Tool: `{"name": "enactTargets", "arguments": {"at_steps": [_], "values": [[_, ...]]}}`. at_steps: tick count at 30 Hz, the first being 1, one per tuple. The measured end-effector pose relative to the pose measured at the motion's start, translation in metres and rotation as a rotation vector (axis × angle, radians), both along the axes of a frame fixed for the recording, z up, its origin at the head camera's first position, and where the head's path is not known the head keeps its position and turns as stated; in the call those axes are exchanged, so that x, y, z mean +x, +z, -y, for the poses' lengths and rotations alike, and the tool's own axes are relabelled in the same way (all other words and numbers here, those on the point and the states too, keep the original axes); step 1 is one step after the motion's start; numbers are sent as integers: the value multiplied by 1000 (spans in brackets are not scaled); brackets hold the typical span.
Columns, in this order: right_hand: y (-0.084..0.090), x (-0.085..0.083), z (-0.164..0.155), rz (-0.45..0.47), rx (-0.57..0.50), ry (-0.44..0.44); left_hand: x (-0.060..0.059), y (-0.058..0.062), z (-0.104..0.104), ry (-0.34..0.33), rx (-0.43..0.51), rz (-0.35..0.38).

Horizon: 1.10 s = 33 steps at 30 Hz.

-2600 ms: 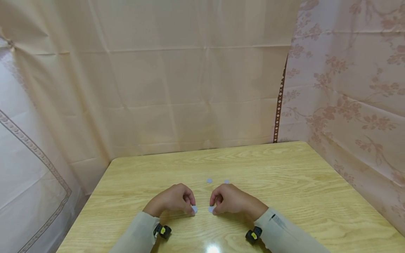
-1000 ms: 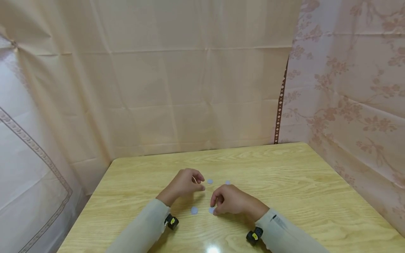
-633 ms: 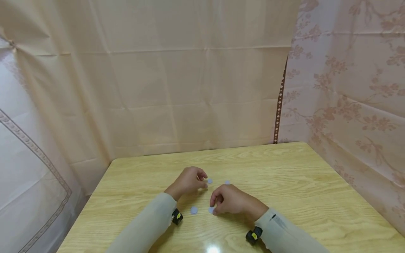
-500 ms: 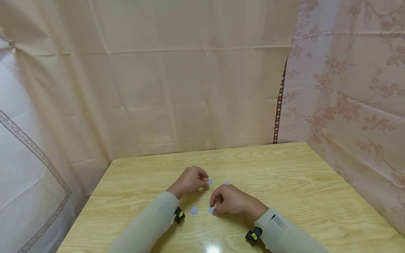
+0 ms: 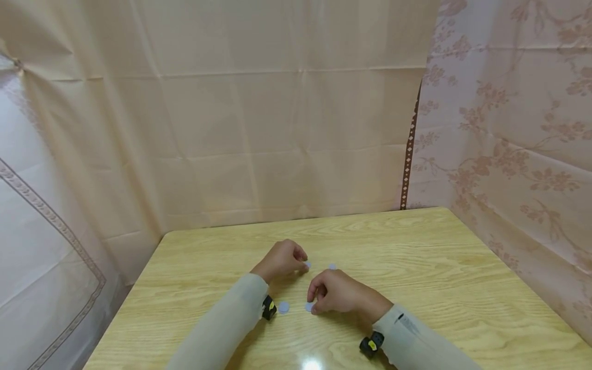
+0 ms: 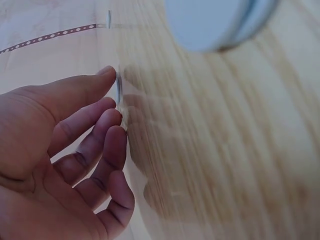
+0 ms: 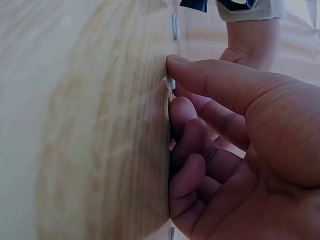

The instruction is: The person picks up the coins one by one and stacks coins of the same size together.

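Observation:
Thin pale round discs lie on the wooden table. My left hand (image 5: 283, 258) reaches to the far left disc (image 5: 308, 265), thumb and index finger at its edges; in the left wrist view this disc (image 6: 119, 87) shows edge-on between the fingertips. My right hand (image 5: 341, 292) pinches the near right disc (image 5: 309, 307) flat against the table, its other fingers curled. By the left wristband sits the near left disc (image 5: 283, 308); close up in the left wrist view, its edge (image 6: 245, 22) shows two layers. Just beyond the right hand lies the far right disc (image 5: 332, 266), partly hidden.
The wood-grain table (image 5: 416, 267) ends at a beige cloth curtain (image 5: 277, 128) behind and a floral curtain (image 5: 518, 144) on the right. Black wrist-worn devices, one the right wristband (image 5: 371, 344), sit at both sleeves. A light reflection shines at the near edge.
My left hand has let go of the near left disc and moved forward and right to the far left disc, its fingers closing at its edge. My right hand has stayed put.

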State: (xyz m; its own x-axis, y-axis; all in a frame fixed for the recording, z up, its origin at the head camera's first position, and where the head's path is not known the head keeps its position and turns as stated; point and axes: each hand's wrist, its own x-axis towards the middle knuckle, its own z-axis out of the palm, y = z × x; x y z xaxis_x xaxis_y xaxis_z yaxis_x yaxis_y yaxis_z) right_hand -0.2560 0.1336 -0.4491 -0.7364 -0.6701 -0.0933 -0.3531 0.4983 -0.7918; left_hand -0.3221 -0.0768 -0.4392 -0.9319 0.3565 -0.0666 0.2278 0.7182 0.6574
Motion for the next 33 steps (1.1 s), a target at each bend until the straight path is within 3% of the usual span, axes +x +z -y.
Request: {"name": "enactTargets", "arguments": {"at_steps": [11, 33], "values": [[1, 0, 1, 1, -1, -3, -2, -2, -3, 23, -24, -8], [-5, -3, 1, -12, 7, 5, -5, -5, -3, 16, 12, 24]]}}
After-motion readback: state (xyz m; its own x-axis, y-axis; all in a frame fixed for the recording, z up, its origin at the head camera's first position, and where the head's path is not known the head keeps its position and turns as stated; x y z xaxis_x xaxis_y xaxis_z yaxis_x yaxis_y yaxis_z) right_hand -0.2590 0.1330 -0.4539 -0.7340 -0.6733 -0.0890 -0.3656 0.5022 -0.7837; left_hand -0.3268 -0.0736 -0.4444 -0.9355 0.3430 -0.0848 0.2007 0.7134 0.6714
